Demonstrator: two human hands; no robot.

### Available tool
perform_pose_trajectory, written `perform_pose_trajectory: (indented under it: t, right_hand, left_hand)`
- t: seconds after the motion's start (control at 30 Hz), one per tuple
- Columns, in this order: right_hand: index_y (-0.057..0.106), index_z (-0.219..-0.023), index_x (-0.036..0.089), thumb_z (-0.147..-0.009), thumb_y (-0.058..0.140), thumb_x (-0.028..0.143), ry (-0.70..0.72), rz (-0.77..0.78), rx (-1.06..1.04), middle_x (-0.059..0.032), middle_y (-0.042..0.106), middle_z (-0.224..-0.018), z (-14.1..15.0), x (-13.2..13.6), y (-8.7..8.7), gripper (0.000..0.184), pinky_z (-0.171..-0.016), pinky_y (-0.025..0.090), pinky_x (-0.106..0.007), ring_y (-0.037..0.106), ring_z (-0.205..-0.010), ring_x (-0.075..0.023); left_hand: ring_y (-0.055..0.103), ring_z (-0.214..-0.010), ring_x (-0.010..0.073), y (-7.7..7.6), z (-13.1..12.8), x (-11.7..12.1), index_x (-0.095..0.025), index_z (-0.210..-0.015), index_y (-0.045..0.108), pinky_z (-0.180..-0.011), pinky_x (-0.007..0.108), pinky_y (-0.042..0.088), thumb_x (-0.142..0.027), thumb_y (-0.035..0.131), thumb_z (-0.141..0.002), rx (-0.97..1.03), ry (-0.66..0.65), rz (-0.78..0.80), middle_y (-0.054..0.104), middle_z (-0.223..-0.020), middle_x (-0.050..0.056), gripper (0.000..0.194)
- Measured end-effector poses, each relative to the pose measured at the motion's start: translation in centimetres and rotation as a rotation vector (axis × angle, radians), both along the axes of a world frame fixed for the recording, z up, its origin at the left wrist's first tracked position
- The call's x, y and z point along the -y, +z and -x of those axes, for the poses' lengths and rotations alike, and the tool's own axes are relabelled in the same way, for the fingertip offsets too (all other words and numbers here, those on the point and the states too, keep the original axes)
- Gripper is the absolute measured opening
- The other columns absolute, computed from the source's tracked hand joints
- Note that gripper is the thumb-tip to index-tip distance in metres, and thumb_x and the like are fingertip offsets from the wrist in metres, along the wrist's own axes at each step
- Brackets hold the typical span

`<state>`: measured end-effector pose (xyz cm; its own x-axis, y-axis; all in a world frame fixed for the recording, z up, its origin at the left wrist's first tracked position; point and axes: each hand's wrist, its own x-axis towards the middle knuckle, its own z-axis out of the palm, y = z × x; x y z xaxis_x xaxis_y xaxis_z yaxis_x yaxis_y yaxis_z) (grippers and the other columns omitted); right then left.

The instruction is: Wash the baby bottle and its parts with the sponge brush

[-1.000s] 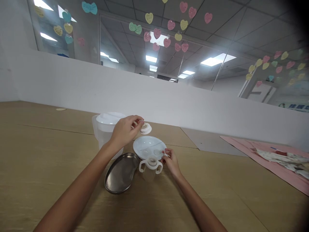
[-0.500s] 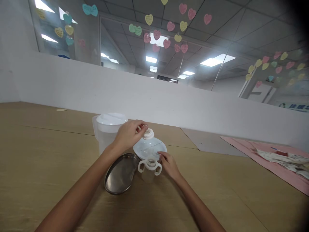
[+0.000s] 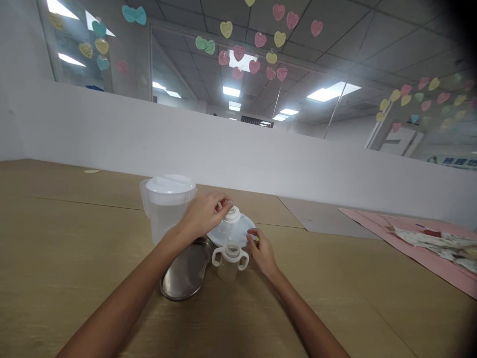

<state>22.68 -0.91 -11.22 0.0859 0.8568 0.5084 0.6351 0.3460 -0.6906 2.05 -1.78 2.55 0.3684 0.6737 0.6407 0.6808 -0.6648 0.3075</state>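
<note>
My left hand [image 3: 204,213] pinches the clear top of a baby bottle nipple with a white collar [image 3: 233,215], holding it above the white plate [image 3: 242,232]. The collar hides part of the plate. My right hand [image 3: 264,252] is at the plate's right edge, with thumb and index finger apart and nothing seen between them. Just left of its fingers, an uncapped clear baby bottle [image 3: 228,268] with two white side handles stands upright. A kidney-shaped steel tray [image 3: 184,273] lies left of the bottle, partly behind my left forearm.
Behind my left wrist stands a clear plastic pitcher [image 3: 164,214] with a white lid. A pink cloth [image 3: 376,226] with crumpled fabric on it covers the right of the brown table [image 3: 316,288]. A low white wall [image 3: 223,154] runs along the back.
My left hand has brought the nipple and collar from behind the plate rightward and nearer, over it. My right hand's fingers have come away from the plate and spread.
</note>
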Motion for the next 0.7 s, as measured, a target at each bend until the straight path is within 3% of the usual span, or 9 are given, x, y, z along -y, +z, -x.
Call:
perform_pose_trajectory:
  t: [0.13,0.27,0.4,0.53,0.7]
  right_hand:
    - [0.048,-0.113,0.018,-0.080,0.044,0.039,0.051,-0.161,-0.021,-0.0036,0.062,-0.083,0.3,1.4,0.8,0.039,-0.059,0.042,-0.026,0.050,-0.057,-0.0127]
    - [0.041,-0.121,0.018,-0.072,0.056,0.035,0.150,-0.260,0.057,-0.0092,0.060,-0.102,0.4,2.0,0.1,0.053,-0.069,0.046,-0.031,0.058,-0.079,-0.0205]
    - [0.038,-0.121,0.017,-0.071,0.055,0.029,0.183,-0.363,0.147,-0.0114,0.058,-0.104,0.6,2.1,-0.3,0.055,-0.077,0.044,-0.034,0.056,-0.092,-0.0242]
    - [0.040,-0.114,0.018,-0.071,0.052,0.027,0.123,-0.440,0.131,-0.0100,0.055,-0.103,1.2,2.5,0.3,0.045,-0.078,0.043,-0.034,0.054,-0.092,-0.0232]
    - [0.042,-0.099,0.019,-0.069,0.052,0.028,0.055,-0.416,0.054,-0.0055,0.051,-0.090,1.7,2.9,0.6,0.033,-0.070,0.043,-0.032,0.052,-0.081,-0.0194]
  left_hand:
    - [0.059,-0.071,0.0152,-1.1,-1.6,0.6,-0.021,-0.090,0.060,-0.064,0.026,0.042,-0.033,0.037,-0.083,-0.109,-0.101,0.023,0.065,-0.085,0.001,0.027]
    - [0.057,-0.078,0.0158,-2.5,-3.6,1.5,-0.021,-0.092,0.059,-0.069,0.027,0.042,-0.028,0.034,-0.085,-0.232,-0.228,0.012,0.063,-0.088,0.003,0.027]
    - [0.055,-0.081,0.0157,-3.2,-4.3,1.9,-0.021,-0.092,0.056,-0.070,0.027,0.041,-0.024,0.035,-0.084,-0.293,-0.287,-0.027,0.059,-0.087,0.002,0.022]
    - [0.051,-0.079,0.0152,-3.4,-4.3,1.8,-0.019,-0.090,0.051,-0.069,0.026,0.041,-0.025,0.046,-0.078,-0.278,-0.322,0.009,0.055,-0.089,0.003,0.015]
    - [0.048,-0.078,0.0148,-4.0,-4.8,1.5,-0.017,-0.082,0.047,-0.070,0.026,0.040,-0.018,0.049,-0.075,-0.260,-0.399,-0.025,0.051,-0.085,0.004,0.007]
